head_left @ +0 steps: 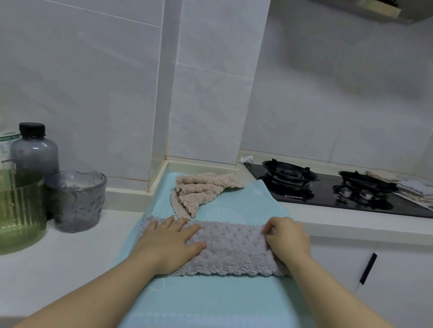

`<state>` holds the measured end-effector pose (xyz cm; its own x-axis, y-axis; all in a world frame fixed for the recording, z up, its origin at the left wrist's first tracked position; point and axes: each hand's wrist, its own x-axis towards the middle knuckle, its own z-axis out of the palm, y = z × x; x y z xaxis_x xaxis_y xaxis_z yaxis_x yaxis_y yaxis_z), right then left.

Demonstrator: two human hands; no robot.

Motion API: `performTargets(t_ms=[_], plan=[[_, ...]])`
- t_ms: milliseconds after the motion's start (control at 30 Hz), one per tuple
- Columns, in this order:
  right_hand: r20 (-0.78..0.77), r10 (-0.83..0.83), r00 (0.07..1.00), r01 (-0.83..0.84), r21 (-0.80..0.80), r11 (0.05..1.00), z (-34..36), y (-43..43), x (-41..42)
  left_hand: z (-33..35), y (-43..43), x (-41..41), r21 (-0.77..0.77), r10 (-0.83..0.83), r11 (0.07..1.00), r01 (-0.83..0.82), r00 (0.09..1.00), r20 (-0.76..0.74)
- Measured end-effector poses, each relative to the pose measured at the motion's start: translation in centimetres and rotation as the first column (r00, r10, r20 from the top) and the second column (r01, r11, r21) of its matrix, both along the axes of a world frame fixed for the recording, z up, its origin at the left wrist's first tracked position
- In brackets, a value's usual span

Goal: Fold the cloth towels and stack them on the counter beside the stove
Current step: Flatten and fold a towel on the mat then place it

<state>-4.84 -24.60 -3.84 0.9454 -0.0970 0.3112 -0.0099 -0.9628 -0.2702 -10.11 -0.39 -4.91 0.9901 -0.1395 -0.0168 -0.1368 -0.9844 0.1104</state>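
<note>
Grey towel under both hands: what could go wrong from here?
The grey towel is pinned only at its left end by the flat left hand; if the right hand, pinching the right end, folds it over, the edges may land askew. The crumpled pink towel lies close behind and could get caught.

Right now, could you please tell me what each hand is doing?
Left hand: open, pressing flat on the grey towel.
Right hand: pinching the grey towel's right end.
</note>
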Motion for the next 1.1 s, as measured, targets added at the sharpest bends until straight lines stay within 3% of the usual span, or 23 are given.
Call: performTargets(t_ms=[167,333,400,567,733,833,933,1033,1100], plan=[[0.014,0.002,1.0,-0.003,0.082,0.997,-0.5,0.0,0.1,0.0,0.1,0.0,0.0,0.002,1.0,-0.002,1.0,0.007],[0.176,0.057,0.983,-0.087,0.172,0.981,-0.1,-0.2,0.1,-0.2,0.1,0.0,-0.006,0.001,1.0,-0.001,1.0,0.017],[0.172,0.054,0.984,-0.087,0.188,0.978,0.0,-0.1,0.1,-0.3,0.2,0.0,-0.009,0.003,1.0,-0.003,1.0,0.017],[-0.088,0.002,0.996,0.013,0.164,0.986,0.0,-0.1,0.1,-0.2,0.1,0.0,-0.006,0.009,1.0,-0.009,1.0,0.022],[-0.319,-0.075,0.945,0.101,0.063,0.993,1.7,-0.2,-2.4,0.0,0.0,-0.6,-0.018,0.04,0.999,-0.039,0.997,0.069],[-0.388,-0.083,0.918,0.101,0.025,0.995,1.7,-0.1,-4.0,0.3,-0.3,-1.7,0.009,0.079,0.997,-0.082,0.977,0.198],[-0.419,-0.038,0.907,0.093,0.112,0.989,1.5,0.0,-4.8,0.9,-1.2,-2.9,-0.107,0.099,0.992,-0.073,0.96,0.262],[-0.421,0.02,0.907,0.105,0.271,0.957,2.2,0.1,-5.7,0.9,-2.3,-3.9,-0.204,0.003,0.979,0.017,0.995,0.097],[-0.426,0.032,0.904,0.141,0.368,0.919,3.1,0.1,-6.7,0.5,-2.7,-4.1,-0.093,-0.026,0.995,0.024,0.999,-0.019]])
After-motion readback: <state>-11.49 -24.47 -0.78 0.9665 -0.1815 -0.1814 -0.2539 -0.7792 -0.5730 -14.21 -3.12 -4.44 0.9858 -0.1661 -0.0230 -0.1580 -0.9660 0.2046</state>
